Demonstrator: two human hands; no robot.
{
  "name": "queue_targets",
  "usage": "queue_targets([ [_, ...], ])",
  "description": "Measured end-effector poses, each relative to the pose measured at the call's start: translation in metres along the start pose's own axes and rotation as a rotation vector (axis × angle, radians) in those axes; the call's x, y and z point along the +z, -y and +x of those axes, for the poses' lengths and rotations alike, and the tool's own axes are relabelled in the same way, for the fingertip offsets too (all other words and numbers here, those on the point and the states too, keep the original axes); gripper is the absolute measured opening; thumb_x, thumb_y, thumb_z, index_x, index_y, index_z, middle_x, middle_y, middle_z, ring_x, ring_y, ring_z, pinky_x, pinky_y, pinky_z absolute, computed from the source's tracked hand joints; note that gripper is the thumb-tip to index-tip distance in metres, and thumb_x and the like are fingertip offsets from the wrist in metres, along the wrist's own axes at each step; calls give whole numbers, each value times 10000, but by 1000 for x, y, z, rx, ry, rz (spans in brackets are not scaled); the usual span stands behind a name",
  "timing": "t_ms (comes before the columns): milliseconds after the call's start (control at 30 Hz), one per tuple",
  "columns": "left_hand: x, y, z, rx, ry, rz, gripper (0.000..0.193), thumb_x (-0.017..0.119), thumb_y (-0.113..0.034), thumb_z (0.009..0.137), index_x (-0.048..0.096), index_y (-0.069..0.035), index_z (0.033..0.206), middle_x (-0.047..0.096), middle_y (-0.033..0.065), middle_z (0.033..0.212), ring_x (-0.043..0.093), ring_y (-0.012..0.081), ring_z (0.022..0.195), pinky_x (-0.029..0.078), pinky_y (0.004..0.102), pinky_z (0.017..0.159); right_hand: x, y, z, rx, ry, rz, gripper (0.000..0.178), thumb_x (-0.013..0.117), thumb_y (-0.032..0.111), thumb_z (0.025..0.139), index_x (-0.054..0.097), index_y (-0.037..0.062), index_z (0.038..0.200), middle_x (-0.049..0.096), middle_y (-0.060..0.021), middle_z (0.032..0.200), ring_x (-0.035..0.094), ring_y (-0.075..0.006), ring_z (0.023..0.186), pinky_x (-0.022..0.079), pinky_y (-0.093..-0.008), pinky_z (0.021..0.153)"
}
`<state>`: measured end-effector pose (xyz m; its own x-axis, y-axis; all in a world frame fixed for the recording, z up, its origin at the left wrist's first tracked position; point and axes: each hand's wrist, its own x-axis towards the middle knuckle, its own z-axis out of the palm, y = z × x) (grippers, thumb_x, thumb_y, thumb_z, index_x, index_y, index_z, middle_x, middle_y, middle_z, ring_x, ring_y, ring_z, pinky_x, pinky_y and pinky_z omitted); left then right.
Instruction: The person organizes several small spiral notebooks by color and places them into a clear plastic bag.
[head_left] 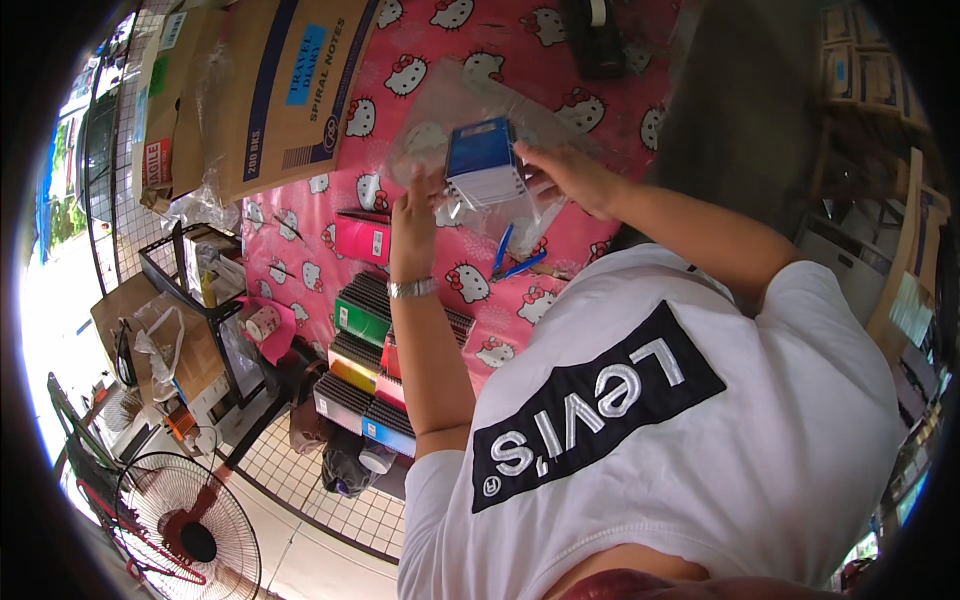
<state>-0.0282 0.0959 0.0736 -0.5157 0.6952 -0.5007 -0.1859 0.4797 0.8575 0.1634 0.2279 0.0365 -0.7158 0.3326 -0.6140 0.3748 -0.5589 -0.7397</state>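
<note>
A stack of small spiral notebooks [482, 165] with a blue cover on top is held over the table, white page edges toward me. Clear plastic bag film [425, 125] spreads around and beyond it. My right hand [575, 178] grips the stack's right side, thumb near the top cover and fingers lower down. On the left side, my left hand [418, 200] is closed at the bag's edge beside the stack; its fingertips are partly hidden. Just below the stack, blue-handled scissors [515, 262] lie on the pink tablecloth [465, 325].
Rows of spiral notebooks [365, 335] in several colours stand by my left forearm, with a pink notebook pack [362, 237] beyond them. A big cardboard box [290, 100] fills the far left. A black tape dispenser [595, 45] is at the far edge; a fan [195, 540] stands lower left.
</note>
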Motion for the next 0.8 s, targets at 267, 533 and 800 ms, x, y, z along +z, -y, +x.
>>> queue_targets([
  [267,-41,89,20,107,-74,-205,390,436,-268,963,578,48,1142,632,95,1032,599,178,912,469,327,858,-39,19,31,-123,258,-117,516,504,438,959,537,67,1316,604,-111,1161,578,-159,951,481,-320,854],
  [533,-20,77,50,-29,295,-565,381,625,-44,801,607,-42,1181,605,87,1176,558,187,1066,407,312,954,-30,40,85,-534,382,-671,425,654,296,888,582,125,1271,578,-79,1038,563,-151,839,469,-302,792],
  [800,12,31,31,585,-254,709,230,691,-2,751,721,-46,974,657,75,929,618,170,807,503,308,641,-6,45,86,-808,218,-881,211,704,143,731,696,61,925,601,-83,878,603,-245,791,480,-325,721],
])
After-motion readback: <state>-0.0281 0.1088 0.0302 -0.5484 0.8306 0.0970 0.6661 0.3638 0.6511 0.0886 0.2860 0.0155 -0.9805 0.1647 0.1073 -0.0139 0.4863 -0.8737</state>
